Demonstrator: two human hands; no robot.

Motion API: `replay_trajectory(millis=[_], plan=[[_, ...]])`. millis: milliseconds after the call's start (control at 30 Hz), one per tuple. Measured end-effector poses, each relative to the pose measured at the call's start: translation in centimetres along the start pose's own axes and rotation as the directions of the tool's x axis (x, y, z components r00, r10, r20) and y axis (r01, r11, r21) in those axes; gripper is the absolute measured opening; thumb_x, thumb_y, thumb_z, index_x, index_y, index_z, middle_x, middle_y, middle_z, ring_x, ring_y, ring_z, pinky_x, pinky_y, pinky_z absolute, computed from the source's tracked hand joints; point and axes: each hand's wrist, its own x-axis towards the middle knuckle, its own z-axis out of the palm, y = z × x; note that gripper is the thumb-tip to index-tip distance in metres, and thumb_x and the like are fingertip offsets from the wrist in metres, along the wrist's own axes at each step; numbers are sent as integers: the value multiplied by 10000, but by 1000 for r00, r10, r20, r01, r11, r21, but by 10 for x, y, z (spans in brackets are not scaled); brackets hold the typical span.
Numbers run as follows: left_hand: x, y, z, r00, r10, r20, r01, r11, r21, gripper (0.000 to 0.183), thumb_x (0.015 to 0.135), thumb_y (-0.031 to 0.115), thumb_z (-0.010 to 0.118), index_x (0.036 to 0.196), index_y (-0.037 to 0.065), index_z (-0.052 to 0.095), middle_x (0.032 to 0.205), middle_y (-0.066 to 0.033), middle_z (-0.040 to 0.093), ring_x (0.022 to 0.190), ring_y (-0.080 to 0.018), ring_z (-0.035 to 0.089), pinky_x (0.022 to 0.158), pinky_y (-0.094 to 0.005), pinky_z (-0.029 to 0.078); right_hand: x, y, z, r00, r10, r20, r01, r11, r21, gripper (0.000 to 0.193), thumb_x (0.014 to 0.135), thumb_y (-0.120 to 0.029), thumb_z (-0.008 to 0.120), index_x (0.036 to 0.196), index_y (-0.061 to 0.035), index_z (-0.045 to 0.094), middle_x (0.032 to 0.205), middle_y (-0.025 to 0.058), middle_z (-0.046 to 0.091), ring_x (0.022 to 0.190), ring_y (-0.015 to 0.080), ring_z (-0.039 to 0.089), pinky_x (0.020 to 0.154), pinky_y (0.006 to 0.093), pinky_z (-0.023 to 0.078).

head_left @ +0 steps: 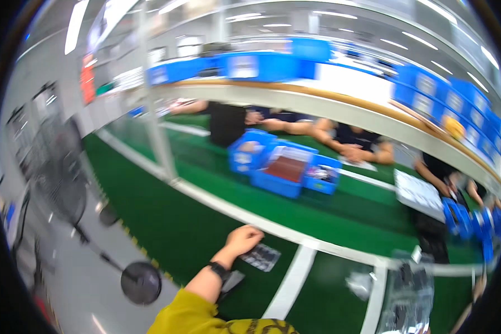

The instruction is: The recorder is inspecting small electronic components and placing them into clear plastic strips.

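Observation:
My left hand [244, 239] reaches over the green bench, the forearm in a yellow sleeve with a black watch [218, 270] at the wrist. Its fingers look curled in, and blur hides what they hold, if anything. Right beside the fingers lies a small clear packet with dark pieces [260, 258]; I cannot tell whether the hand grips its edge. Next to the wrist is a dark grey flat object [231, 284], partly behind the arm. I cannot make out my right hand. Toward the lower right, a clear plastic tray with dark parts [407, 295] is cut by the frame.
White strips [291, 283] divide the green bench. A crumpled clear bag [360, 284] lies near the tray. Farther off stand blue bins [284, 170], a black box [227, 123] and a white board [418, 190]. Co-workers' arms [350, 147] rest across the bench. A floor fan [55, 183] stands left.

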Motion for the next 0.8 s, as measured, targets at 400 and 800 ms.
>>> replay_trajectory(millis=[400,800], plan=[[2,-9,2,997,24,-74,-34,989,-143,187,789,120,545,950,60,617,877,-62,608,800,-176,591,713,-298,473,26,22,33,986,166,9,-167,983,81,339,808,-281,642,869,52,656,846,207,652,753,328,614,721,380,485],[-4,-53,-49,784,-515,-348,-300,178,-937,180,749,-13,422,595,74,455,567,-38,432,527,-146,420,484,-259,350,9,140,95,741,586,328,-556,262,789,353,837,-86,427,1180,-25,486,1125,122,554,863,207,566,614,274,438]])
